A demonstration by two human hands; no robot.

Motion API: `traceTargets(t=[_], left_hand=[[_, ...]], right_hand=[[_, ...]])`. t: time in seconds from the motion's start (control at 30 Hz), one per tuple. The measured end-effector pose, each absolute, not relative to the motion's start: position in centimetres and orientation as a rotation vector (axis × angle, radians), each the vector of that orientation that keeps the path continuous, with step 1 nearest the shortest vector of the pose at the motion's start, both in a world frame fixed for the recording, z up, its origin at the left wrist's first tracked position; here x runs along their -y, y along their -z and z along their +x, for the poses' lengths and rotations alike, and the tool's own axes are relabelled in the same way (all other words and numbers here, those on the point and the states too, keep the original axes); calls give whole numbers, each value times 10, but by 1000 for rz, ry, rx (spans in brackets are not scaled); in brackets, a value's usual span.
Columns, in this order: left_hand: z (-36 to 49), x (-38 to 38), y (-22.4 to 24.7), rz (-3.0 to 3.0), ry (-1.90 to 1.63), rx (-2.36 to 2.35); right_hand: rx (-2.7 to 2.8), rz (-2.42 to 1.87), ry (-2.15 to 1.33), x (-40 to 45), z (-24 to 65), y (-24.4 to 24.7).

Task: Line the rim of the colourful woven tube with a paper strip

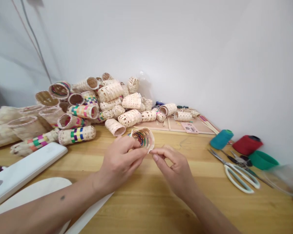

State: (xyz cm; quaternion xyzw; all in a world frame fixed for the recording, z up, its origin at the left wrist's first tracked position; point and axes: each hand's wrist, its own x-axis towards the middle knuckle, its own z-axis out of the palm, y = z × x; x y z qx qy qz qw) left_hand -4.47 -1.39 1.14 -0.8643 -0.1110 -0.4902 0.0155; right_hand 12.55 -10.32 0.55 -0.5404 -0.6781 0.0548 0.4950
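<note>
A small woven basket [150, 136] with coloured bands inside is held over the middle of the table, its round mouth facing me. My left hand [122, 154] is closed around its left side and lower rim. At the bottom of the rim, my right hand [172, 162] has thumb and forefinger pinched together; whatever lies between those fingertips is too small to make out. A pale end sticks out of the rim between the two hands. The far end of the basket is partly hidden by my left fingers.
Woven baskets [109, 91] are heaped at the back left. Scissors [241, 177], a blue thread spool [221, 139], a red spool [247, 144] and a green spool [263, 160] lie at right. A long white device [29, 170] and a pale rounded board [46, 190] are at left.
</note>
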Motion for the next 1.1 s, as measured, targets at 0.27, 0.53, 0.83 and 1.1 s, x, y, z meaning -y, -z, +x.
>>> traceTargets(t=[0.27, 0.53, 0.83, 1.1], left_hand=[[-44, 14, -15, -2795, 1608, 388], [-37, 11, -14, -3152, 1786, 744], [-38, 9, -11, -3111, 1728, 668], [-39, 11, -9, -2963, 1682, 496]], right_hand=[[1645, -1276, -141, 102, 125, -5], [1661, -1273, -206, 99, 128, 0], [1631, -1306, -223, 98, 129, 0], [1617, -1337, -225, 100, 127, 0]])
